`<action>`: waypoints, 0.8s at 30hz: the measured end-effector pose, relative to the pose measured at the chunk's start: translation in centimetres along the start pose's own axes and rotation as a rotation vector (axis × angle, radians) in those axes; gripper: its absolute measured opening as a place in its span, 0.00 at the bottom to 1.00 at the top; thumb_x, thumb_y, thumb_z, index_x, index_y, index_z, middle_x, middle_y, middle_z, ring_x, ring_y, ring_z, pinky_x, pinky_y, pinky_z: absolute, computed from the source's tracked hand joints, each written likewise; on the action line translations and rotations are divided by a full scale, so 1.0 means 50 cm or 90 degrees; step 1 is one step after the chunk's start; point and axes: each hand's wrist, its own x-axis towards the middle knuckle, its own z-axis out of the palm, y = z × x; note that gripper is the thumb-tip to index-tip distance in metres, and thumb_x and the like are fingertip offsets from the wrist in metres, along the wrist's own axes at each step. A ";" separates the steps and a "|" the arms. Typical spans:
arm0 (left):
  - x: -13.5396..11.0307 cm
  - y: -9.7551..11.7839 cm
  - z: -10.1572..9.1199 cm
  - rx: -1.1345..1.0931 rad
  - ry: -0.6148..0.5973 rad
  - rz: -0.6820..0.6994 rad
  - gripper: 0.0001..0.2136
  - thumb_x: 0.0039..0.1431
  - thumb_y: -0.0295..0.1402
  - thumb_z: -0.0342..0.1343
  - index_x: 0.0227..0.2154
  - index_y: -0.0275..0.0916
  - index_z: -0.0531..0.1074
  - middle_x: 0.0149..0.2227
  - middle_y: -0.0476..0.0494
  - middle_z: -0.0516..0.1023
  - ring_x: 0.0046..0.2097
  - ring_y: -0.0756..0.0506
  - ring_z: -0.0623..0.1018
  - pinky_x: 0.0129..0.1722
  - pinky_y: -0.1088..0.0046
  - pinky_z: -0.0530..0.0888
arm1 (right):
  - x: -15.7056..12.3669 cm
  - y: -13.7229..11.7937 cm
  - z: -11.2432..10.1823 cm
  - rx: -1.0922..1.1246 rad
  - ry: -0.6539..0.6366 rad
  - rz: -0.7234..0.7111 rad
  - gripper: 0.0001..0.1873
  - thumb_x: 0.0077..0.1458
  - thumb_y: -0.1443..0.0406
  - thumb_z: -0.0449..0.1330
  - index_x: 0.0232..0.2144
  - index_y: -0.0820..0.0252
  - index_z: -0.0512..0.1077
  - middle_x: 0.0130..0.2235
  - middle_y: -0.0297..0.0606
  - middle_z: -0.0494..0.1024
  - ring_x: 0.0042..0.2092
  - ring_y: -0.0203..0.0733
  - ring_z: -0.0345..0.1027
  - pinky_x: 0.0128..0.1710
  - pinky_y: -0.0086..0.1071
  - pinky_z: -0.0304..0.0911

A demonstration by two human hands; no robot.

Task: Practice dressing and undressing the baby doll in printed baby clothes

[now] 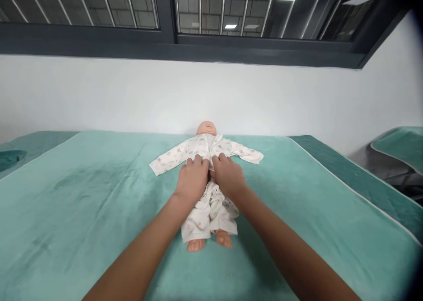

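Note:
A baby doll (206, 128) lies on its back with its head toward the wall. It wears a white printed long-sleeved top (178, 153), sleeves spread out to both sides. White printed trousers (198, 219) cover its legs and are bunched toward the top; bare feet (196, 245) stick out below. My left hand (194, 177) and my right hand (228, 174) are side by side at the doll's waist. Fingers of both hands are curled into the clothes there. Whether they grip the top's hem or the trousers' waistband is hidden under them.
A green cloth (99, 213) with a pale seam covers the bed-like surface under the doll. Behind it rises a white wall (132, 94) below a dark-framed window (172, 45) with bars. Another green-covered piece (401, 146) stands at the right.

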 end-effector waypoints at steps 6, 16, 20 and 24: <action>-0.015 -0.077 0.013 -0.286 0.139 -0.170 0.10 0.65 0.36 0.42 0.36 0.40 0.68 0.33 0.43 0.74 0.36 0.42 0.73 0.36 0.68 0.66 | 0.002 0.073 -0.009 0.359 0.062 0.115 0.14 0.64 0.57 0.47 0.31 0.58 0.66 0.30 0.35 0.71 0.32 0.39 0.67 0.30 0.31 0.60; -0.059 -0.150 0.096 -0.927 0.237 -0.476 0.18 0.54 0.48 0.56 0.37 0.38 0.69 0.31 0.50 0.71 0.29 0.51 0.70 0.31 0.74 0.69 | -0.134 0.282 0.043 0.441 0.201 0.502 0.14 0.48 0.54 0.60 0.32 0.58 0.67 0.28 0.35 0.74 0.26 0.39 0.66 0.28 0.34 0.60; -0.055 -0.142 0.094 -0.873 0.149 -0.426 0.22 0.51 0.53 0.57 0.39 0.38 0.72 0.34 0.47 0.74 0.31 0.49 0.71 0.29 0.73 0.68 | -0.129 0.183 0.025 0.533 0.124 0.261 0.13 0.53 0.55 0.58 0.37 0.57 0.69 0.36 0.37 0.75 0.36 0.40 0.69 0.36 0.33 0.64; -0.046 -0.158 0.104 -0.840 0.248 -0.429 0.19 0.50 0.48 0.60 0.37 0.38 0.70 0.33 0.49 0.72 0.30 0.51 0.69 0.30 0.75 0.68 | -0.111 0.096 0.012 0.640 -0.045 0.076 0.11 0.56 0.56 0.57 0.34 0.57 0.70 0.35 0.34 0.74 0.38 0.38 0.67 0.40 0.33 0.63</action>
